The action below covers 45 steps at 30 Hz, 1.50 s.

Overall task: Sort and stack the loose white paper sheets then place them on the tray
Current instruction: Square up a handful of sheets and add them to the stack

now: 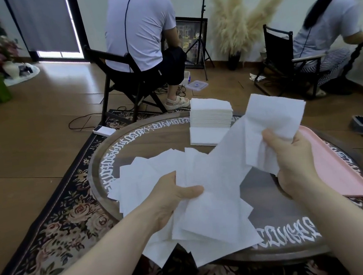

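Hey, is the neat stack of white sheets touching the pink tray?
Apart. The head view shows the neat stack at the table's far side and the pink tray at its right edge, dark tabletop between them.

A lived-in room of a home, turned into a makeshift recording spot. Brown wood-plank floor point(37, 113) under a dark floral rug point(56, 221); a low round wooden table point(282, 214) ringed with white lettering on that rug. Pampas grass in a dark vase point(235, 59) against the white wall, a framed picture point(191, 36) propped on the floor beside it, flowers in a pale vase point(9, 66) near the glass door point(50, 25). Two people on black folding chairs point(121, 76), cables trailing over the floor, and a light stand point(203, 21) by the wall.
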Each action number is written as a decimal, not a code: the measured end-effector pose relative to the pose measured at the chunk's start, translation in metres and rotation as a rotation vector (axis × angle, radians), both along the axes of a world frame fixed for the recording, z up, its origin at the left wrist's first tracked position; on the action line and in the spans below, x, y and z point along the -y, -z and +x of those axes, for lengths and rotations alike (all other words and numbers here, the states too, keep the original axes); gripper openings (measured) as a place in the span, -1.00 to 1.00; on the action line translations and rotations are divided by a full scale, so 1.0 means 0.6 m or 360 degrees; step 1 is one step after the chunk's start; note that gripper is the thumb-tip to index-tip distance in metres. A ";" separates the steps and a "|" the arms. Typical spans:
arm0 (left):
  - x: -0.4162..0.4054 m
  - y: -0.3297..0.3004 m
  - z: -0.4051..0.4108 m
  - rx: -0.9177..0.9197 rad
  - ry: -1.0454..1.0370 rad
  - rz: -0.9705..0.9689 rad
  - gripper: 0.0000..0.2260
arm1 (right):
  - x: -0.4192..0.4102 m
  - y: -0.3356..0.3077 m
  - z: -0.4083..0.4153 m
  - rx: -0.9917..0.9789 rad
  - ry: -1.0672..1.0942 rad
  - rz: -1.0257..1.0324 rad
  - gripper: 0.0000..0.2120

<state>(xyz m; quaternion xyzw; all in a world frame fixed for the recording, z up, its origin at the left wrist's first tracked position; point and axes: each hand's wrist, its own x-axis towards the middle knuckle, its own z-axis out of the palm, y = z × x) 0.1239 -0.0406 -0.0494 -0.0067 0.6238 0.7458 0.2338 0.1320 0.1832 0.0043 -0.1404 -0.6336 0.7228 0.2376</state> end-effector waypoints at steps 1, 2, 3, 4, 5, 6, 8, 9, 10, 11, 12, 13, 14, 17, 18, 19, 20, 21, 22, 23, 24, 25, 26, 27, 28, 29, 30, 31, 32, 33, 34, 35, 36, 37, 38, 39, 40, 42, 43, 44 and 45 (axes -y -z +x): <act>0.002 0.002 -0.003 0.0013 -0.0049 -0.0032 -0.79 | -0.002 -0.003 0.000 -0.0013 -0.0034 -0.0033 -0.85; 0.004 0.003 -0.006 0.0037 -0.0103 -0.0063 -0.81 | -0.003 -0.005 0.001 -0.0020 -0.0073 -0.0082 -0.81; 0.005 0.006 -0.008 0.0074 -0.0165 -0.0081 -0.84 | -0.004 -0.008 0.002 -0.0023 -0.0122 -0.0131 -0.76; 0.007 0.008 -0.010 0.0121 -0.0241 -0.0081 -0.86 | -0.003 -0.011 0.005 -0.0026 -0.0186 -0.0175 -0.72; 0.008 0.011 -0.012 0.0160 -0.0328 -0.0068 -0.87 | -0.004 -0.015 0.008 -0.0032 -0.0268 -0.0217 -0.68; 0.009 0.011 -0.014 0.0189 -0.0414 -0.0045 -0.88 | -0.005 -0.020 0.011 -0.0037 -0.0366 -0.0266 -0.64; 0.012 0.011 -0.017 0.0206 -0.0544 0.0011 -0.89 | -0.009 -0.031 0.019 -0.0033 -0.0599 -0.0374 -0.60; 0.012 0.008 -0.018 0.0203 -0.0570 0.0030 -0.89 | -0.011 -0.035 0.023 -0.0026 -0.0728 -0.0416 -0.61; 0.011 0.005 -0.017 0.0198 -0.0560 0.0038 -0.88 | -0.013 -0.037 0.026 -0.0019 -0.0849 -0.0444 -0.63; 0.008 0.001 -0.015 0.0192 -0.0525 0.0034 -0.86 | -0.013 -0.038 0.028 -0.0003 -0.0945 -0.0457 -0.66; 0.005 -0.004 -0.012 0.0189 -0.0475 0.0030 -0.84 | -0.011 -0.037 0.029 0.0029 -0.1016 -0.0446 -0.70; 0.001 -0.010 -0.008 0.0185 -0.0404 0.0031 -0.82 | -0.008 -0.035 0.029 0.0086 -0.1065 -0.0398 -0.73; -0.004 -0.016 -0.003 0.0177 -0.0312 0.0048 -0.80 | -0.005 -0.031 0.028 0.0161 -0.1090 -0.0316 -0.75; -0.013 -0.032 0.013 0.0095 -0.0037 0.0112 -0.84 | 0.003 -0.022 0.022 0.0369 -0.1021 -0.0024 -0.77; -0.015 -0.036 0.017 0.0075 0.0003 0.0151 -0.85 | 0.002 -0.019 0.019 0.0405 -0.0979 0.0059 -0.73; -0.016 -0.039 0.020 0.0072 0.0019 0.0209 -0.86 | 0.002 -0.018 0.016 0.0428 -0.0936 0.0116 -0.67; -0.017 -0.042 0.022 0.0091 0.0015 0.0285 -0.84 | 0.000 -0.016 0.014 0.0433 -0.0900 0.0156 -0.62; -0.017 -0.043 0.024 0.0120 0.0003 0.0352 -0.79 | -0.002 -0.016 0.013 0.0428 -0.0876 0.0185 -0.60; -0.017 -0.045 0.025 0.0148 -0.0002 0.0398 -0.73 | -0.003 -0.016 0.013 0.0418 -0.0865 0.0215 -0.61; -0.018 -0.046 0.027 0.0151 -0.0004 0.0404 -0.69 | -0.003 -0.016 0.014 0.0412 -0.0857 0.0249 -0.63; -0.020 -0.046 0.028 0.0131 -0.0011 0.0373 -0.66 | -0.001 -0.016 0.016 0.0397 -0.0825 0.0302 -0.67; -0.022 -0.045 0.028 0.0084 -0.0029 0.0317 -0.63 | 0.001 -0.017 0.019 0.0366 -0.0748 0.0374 -0.71; -0.024 -0.043 0.028 0.0037 -0.0069 0.0266 -0.62 | 0.003 -0.018 0.019 0.0293 -0.0609 0.0454 -0.76; -0.026 -0.041 0.027 -0.0012 -0.0128 0.0233 -0.66 | 0.005 -0.022 0.021 0.0191 -0.0435 0.0517 -0.81; -0.028 -0.041 0.026 -0.0058 -0.0203 0.0223 -0.73 | 0.005 -0.028 0.022 0.0075 -0.0274 0.0538 -0.83; -0.030 -0.040 0.025 -0.0094 -0.0273 0.0230 -0.80 | 0.004 -0.035 0.025 -0.0019 -0.0185 0.0501 -0.83; -0.032 -0.041 0.025 -0.0112 -0.0327 0.0249 -0.84 | 0.002 -0.040 0.028 -0.0083 -0.0221 0.0381 -0.84; -0.035 -0.042 0.024 -0.0115 -0.0361 0.0273 -0.85 | 0.002 -0.043 0.032 -0.0089 -0.0358 0.0195 -0.81; -0.040 -0.044 0.024 -0.0108 -0.0383 0.0296 -0.83 | 0.004 -0.040 0.035 -0.0030 -0.0531 0.0004 -0.72; -0.045 -0.045 0.023 -0.0101 -0.0395 0.0315 -0.81 | 0.013 -0.035 0.039 0.0074 -0.0701 -0.0123 -0.65; -0.051 -0.047 0.024 -0.0093 -0.0402 0.0336 -0.79 | 0.022 -0.026 0.043 0.0163 -0.0835 -0.0163 -0.63; -0.056 -0.049 0.024 -0.0085 -0.0401 0.0369 -0.75 | 0.033 -0.018 0.046 0.0211 -0.0922 -0.0156 -0.67; -0.061 -0.051 0.025 -0.0072 -0.0394 0.0411 -0.71 | 0.039 -0.009 0.047 0.0220 -0.0944 -0.0112 -0.74; -0.064 -0.052 0.026 -0.0054 -0.0382 0.0452 -0.66 | 0.045 -0.003 0.048 0.0219 -0.0899 -0.0073 -0.81; -0.065 -0.053 0.027 -0.0034 -0.0365 0.0495 -0.63 | 0.047 0.001 0.047 0.0208 -0.0829 -0.0037 -0.85; -0.066 -0.054 0.027 -0.0019 -0.0346 0.0534 -0.62 | 0.048 0.002 0.046 0.0205 -0.0764 -0.0013 -0.87; -0.067 -0.055 0.027 -0.0010 -0.0332 0.0564 -0.62 | 0.046 0.004 0.045 0.0200 -0.0718 0.0005 -0.86; -0.070 -0.055 0.028 -0.0003 -0.0318 0.0596 -0.61 | 0.043 0.005 0.043 0.0190 -0.0636 0.0038 -0.84; -0.071 -0.056 0.028 -0.0002 -0.0315 0.0607 -0.60 | 0.043 0.005 0.044 0.0186 -0.0602 0.0057 -0.83; -0.073 -0.057 0.028 -0.0002 -0.0315 0.0621 -0.60 | 0.043 0.006 0.044 0.0177 -0.0583 0.0071 -0.82; -0.074 -0.058 0.029 -0.0001 -0.0315 0.0635 -0.62 | 0.044 0.006 0.046 0.0171 -0.0573 0.0083 -0.82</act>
